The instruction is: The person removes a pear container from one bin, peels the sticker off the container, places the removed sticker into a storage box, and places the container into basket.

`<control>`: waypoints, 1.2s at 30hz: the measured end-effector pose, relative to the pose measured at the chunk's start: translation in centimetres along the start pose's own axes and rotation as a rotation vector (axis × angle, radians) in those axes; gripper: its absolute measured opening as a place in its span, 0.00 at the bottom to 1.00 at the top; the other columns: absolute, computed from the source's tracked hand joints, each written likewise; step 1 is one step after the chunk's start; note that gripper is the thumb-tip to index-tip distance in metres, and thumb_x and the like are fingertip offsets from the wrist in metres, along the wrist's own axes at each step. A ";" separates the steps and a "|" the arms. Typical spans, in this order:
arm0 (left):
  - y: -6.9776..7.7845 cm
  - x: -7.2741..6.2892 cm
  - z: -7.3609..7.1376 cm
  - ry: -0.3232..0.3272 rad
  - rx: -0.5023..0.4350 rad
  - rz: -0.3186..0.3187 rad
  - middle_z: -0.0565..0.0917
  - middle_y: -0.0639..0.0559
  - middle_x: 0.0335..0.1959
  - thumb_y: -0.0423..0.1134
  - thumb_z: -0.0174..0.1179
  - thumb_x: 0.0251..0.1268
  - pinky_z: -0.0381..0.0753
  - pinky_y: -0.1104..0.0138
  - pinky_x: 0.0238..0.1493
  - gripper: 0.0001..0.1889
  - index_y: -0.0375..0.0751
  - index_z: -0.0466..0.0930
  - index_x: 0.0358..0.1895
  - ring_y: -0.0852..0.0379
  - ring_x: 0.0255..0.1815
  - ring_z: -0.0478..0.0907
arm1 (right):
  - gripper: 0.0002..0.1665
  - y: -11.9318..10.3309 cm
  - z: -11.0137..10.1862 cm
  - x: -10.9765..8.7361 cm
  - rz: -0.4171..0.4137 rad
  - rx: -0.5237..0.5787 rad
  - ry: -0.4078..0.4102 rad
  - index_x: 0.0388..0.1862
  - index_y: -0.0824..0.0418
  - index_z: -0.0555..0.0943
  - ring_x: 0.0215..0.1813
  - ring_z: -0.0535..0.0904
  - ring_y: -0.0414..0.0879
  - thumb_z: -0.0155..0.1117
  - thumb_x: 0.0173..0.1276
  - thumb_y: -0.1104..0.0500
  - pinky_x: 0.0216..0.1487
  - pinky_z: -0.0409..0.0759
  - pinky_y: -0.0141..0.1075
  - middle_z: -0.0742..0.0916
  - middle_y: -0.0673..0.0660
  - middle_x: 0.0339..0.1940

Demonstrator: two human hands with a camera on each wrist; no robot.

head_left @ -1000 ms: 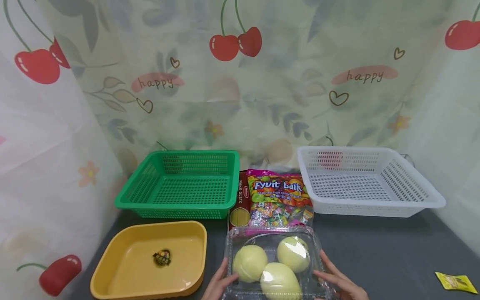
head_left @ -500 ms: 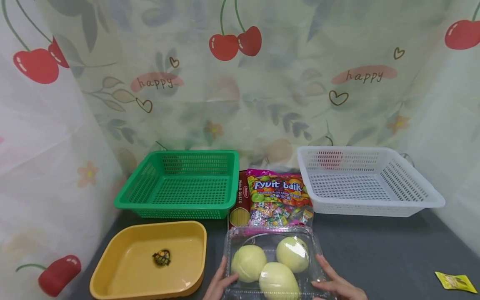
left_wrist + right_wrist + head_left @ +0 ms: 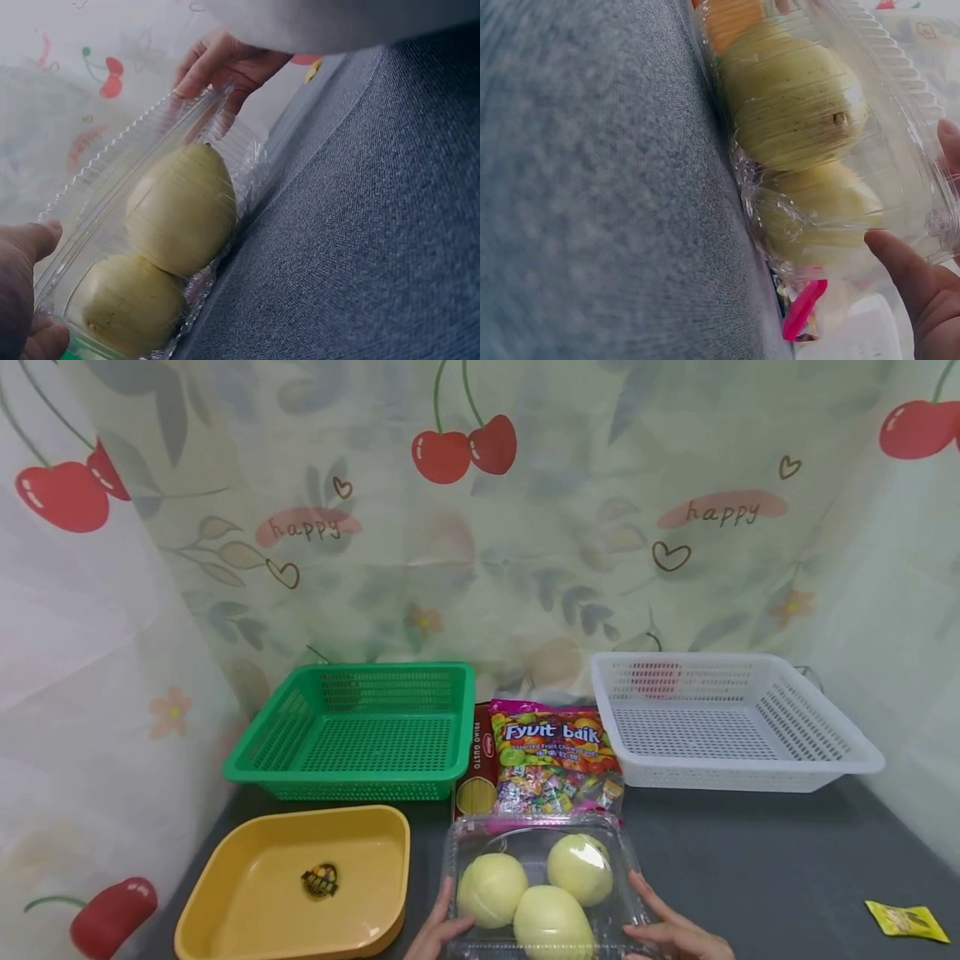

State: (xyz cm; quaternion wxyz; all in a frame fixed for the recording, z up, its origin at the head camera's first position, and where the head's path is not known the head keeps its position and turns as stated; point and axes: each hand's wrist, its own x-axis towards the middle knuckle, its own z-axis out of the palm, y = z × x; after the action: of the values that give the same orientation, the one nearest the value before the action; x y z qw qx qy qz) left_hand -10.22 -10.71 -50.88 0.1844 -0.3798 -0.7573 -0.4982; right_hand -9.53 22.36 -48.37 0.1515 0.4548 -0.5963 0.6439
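Both hands hold a clear plastic clamshell box at the front middle of the head view. Inside lie three pale yellow-green fruits, smooth and round. My left hand grips the box's left side, and my right hand its right side. In the left wrist view the left thumb and fingers pinch one end of the box, with clear wrap bunched along its underside. The right wrist view has the right hand on the box wall, one finger pressing close by a fruit.
Behind the box lie a candy bag and a dark red pasta pack. A green basket stands back left, a white basket back right. A yellow tub is at left; a small yellow packet lies far right on the dark table.
The head view has shifted slightly, so most things appear a little further left. Both hands keep hold of the box, and it stays nearly in the same place.
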 end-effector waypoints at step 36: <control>2.8 1.7 -2.1 0.153 0.308 0.089 0.57 0.75 0.67 0.46 0.63 0.58 0.69 0.78 0.55 0.15 0.36 0.81 0.37 0.72 0.68 0.50 | 0.22 -2.2 1.4 3.2 -0.207 -0.283 -0.035 0.50 0.84 0.72 0.74 0.56 0.50 0.62 0.61 0.70 0.69 0.59 0.29 0.64 0.73 0.69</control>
State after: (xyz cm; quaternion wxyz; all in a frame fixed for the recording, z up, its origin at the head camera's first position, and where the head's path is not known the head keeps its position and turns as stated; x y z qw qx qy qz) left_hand -9.40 -11.33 -47.14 0.3192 -0.3411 -0.7909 -0.3953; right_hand -9.08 20.51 -44.76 0.2693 0.4989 -0.6336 0.5265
